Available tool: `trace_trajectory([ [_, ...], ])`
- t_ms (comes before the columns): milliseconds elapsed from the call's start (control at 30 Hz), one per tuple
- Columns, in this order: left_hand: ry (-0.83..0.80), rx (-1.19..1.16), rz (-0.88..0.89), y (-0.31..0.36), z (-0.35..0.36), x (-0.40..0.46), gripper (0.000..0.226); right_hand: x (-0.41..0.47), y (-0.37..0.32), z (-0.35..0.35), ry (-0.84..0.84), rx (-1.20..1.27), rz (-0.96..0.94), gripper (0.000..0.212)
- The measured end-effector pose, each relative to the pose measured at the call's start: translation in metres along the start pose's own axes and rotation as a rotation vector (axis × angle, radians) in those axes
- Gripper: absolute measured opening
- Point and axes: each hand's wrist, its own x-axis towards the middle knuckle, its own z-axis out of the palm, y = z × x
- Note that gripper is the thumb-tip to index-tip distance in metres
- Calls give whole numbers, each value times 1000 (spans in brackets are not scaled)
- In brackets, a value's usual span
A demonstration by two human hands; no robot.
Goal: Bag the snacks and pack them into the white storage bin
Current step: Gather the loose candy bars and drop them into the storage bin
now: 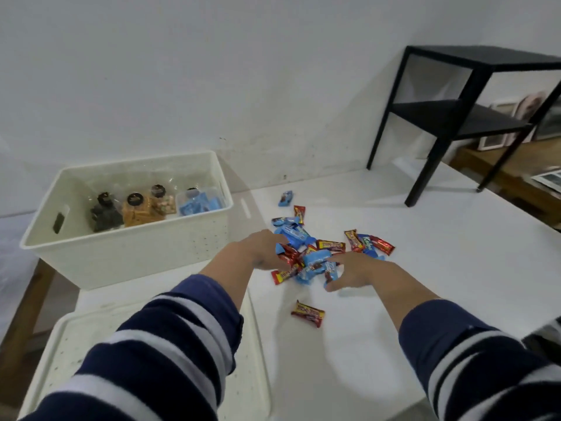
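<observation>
1. White storage bin (127, 250), left of centre on the table (425, 238): holds clear bags of snacks (142, 208).
2. Loose pile of snack bars (306, 253), frame centre.
3. Left hand (264, 250) and right hand (358, 273): grip spread apart, flanking and touching the pile.
4. One red bar (307, 313) lies apart, lower centre.

Home room: leaning picture frames (513, 117)
</observation>
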Motion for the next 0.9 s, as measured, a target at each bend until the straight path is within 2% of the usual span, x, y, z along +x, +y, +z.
trace_trajectory([
  [167,-90,15,-82,10,62,19,108,23,52,32,2,-71,60,98],
  [333,-61,94,-178,18,125,47,132,70,93,37,131,-108,-40,106],
  [467,69,130,-242,15,163,67,125,114,130,35,209,-194,-92,111],
  [633,267,164,-275,6,165,97,117,159,152,38,264,-225,-206,113],
  [767,341,169,-276,-5,149,125,115,186,133,40,317,-196,-327,113],
  [900,368,217,-274,-13,143,145,104,207,107,35,360,-238,-437,103],
])
